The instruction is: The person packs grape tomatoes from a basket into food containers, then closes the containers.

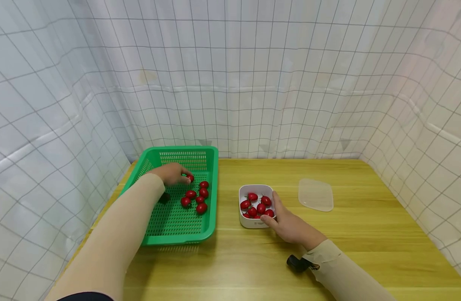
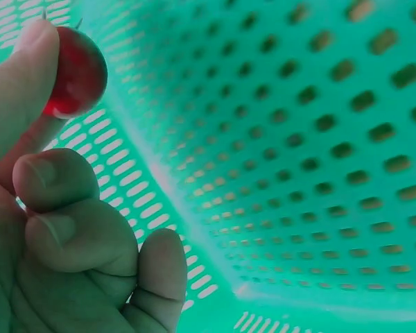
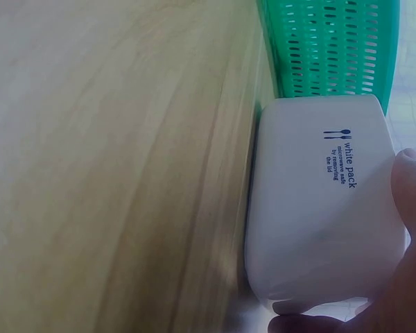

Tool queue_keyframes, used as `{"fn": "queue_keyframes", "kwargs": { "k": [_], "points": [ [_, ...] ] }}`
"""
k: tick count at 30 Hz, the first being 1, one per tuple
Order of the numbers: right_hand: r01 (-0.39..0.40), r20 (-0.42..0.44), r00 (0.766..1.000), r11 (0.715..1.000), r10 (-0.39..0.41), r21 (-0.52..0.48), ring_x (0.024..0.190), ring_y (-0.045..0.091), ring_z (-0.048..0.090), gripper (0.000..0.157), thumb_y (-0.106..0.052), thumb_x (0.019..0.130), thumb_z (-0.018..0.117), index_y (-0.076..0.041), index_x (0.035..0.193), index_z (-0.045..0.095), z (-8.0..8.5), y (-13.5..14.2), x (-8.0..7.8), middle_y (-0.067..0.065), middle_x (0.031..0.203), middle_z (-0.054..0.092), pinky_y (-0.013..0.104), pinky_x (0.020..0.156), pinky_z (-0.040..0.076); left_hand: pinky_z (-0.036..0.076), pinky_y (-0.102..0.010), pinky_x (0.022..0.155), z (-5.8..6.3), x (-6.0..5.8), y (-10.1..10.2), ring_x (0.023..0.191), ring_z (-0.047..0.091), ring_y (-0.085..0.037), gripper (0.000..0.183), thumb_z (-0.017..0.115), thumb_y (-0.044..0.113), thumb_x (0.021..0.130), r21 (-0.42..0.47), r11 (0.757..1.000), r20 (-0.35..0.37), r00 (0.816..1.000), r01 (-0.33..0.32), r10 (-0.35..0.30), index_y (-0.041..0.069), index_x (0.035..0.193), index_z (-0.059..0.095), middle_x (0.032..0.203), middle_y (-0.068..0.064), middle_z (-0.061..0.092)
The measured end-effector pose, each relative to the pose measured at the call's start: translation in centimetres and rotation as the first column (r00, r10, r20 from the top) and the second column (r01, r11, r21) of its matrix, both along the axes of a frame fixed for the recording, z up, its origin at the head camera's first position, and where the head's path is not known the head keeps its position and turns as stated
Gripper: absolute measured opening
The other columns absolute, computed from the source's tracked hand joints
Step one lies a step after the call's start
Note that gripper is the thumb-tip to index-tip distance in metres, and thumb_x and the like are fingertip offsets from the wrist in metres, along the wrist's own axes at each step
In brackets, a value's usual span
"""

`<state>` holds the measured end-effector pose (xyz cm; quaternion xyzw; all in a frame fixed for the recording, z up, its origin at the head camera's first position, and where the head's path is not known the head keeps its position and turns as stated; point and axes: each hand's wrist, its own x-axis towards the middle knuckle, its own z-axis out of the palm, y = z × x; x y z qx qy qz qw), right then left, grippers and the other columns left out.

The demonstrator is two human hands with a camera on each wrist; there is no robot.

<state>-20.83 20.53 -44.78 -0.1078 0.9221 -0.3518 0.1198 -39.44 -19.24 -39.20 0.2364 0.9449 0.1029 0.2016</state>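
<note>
My left hand reaches into the green basket and pinches a cherry tomato between thumb and index finger, the other fingers curled below it. Several more cherry tomatoes lie on the basket floor, to the right of that hand. On the table, right of the basket, stands a small white plastic box with several tomatoes inside. My right hand grips the box at its right side, thumb over the near rim and fingers along the outer wall. Printed lettering shows on the box's front.
A translucent lid lies flat on the wooden table, right of the box. White gridded curtains hang behind the table and at both sides. A small black device sits at my right wrist.
</note>
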Motion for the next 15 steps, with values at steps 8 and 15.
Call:
{"fn": "queue_keyframes", "kwargs": {
  "k": [8, 15],
  "points": [
    [0.007, 0.003, 1.0, 1.0, -0.007, 0.005, 0.16, 0.045, 0.022, 0.099, -0.05, 0.109, 0.051, -0.002, 0.167, -0.013, 0.1, 0.0, 0.1, 0.024, 0.176, 0.006, 0.061, 0.129, 0.022, 0.041, -0.062, 0.118, 2.3, 0.5, -0.4, 0.146, 0.047, -0.046, 0.046, 0.057, 0.036, 0.11, 0.088, 0.996, -0.034, 0.999, -0.01, 0.013, 0.013, 0.15, 0.061, 0.155, -0.018, 0.056],
    [-0.003, -0.003, 1.0, 1.0, 0.003, 0.001, 0.159, 0.047, 0.023, 0.099, -0.051, 0.109, 0.051, 0.0, 0.166, -0.013, 0.1, 0.0, 0.2, 0.025, 0.176, 0.005, 0.062, 0.128, 0.022, 0.043, -0.062, 0.116, 4.1, 1.1, -0.5, 0.145, 0.05, -0.044, 0.048, 0.055, 0.038, 0.11, 0.164, 0.986, -0.05, 0.998, -0.03, 0.038, 0.013, 0.151, 0.059, 0.156, -0.018, 0.055]
  ]
}}
